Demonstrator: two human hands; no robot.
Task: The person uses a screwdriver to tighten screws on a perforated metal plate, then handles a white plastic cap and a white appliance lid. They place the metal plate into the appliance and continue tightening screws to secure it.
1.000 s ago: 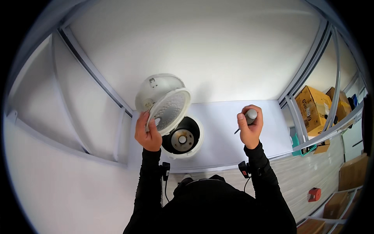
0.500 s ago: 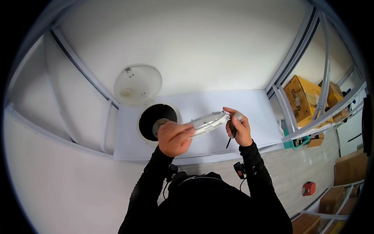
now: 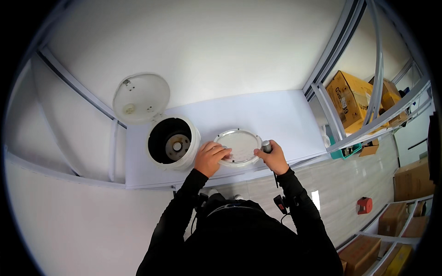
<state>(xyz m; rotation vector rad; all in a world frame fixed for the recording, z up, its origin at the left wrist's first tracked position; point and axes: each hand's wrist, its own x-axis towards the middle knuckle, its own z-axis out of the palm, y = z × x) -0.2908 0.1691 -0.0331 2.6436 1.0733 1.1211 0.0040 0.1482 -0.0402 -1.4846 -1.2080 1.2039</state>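
My left hand [image 3: 209,158] grips the left edge of a round, pale cover [image 3: 238,140] with a raised rim and small dark spots around it. The cover's broad face is turned up toward me, just right of the cooker. My right hand [image 3: 275,158] is closed around a screwdriver [image 3: 266,146] with a grey handle end. Its dark shaft points down below the hand, and the thumb touches the cover's right edge. To the left stands a white rice cooker [image 3: 195,143], its lid [image 3: 142,99] swung up. A round metal heating plate [image 3: 171,154] shows inside its dark cavity.
The cooker stands on a white table [image 3: 276,110] against a pale wall. Metal frame posts rise at both sides. Beyond the right post are a yellow-brown carton [image 3: 347,101] and a teal basket [image 3: 340,153]. A red stool [image 3: 364,205] and shelved boxes [image 3: 361,253] are at lower right.
The cover has turned from nearly edge-on to showing its broad face. My right hand has come nearer, its thumb now at the cover's edge. The view has shifted, showing more of the cooker's inside.
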